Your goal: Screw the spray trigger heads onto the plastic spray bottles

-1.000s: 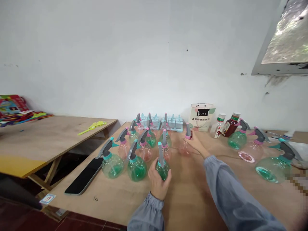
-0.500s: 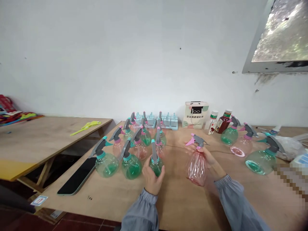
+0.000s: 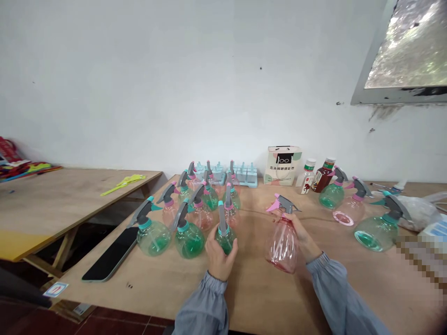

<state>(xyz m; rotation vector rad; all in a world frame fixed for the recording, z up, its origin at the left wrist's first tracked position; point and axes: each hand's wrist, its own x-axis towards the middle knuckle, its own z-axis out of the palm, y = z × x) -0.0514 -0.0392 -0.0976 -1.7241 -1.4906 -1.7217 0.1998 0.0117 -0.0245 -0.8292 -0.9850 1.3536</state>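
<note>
From afar I'm seeing the right hand [image 3: 299, 231] clasping the pink bottle [image 3: 282, 244] near its neck, its long axis running near upright, nozzle pointing left. Further left, the left hand [image 3: 220, 260] is cupping the green bottle [image 3: 225, 239], bare table [image 3: 253, 288] lying between.

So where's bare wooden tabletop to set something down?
Between the left hand and the translucent pink spray bottle in the right hand; also between flat black phone and grey left sleeve. Crowded: the clustered green and pink spray bottles, back to the pale-blue plastic trays.
</note>
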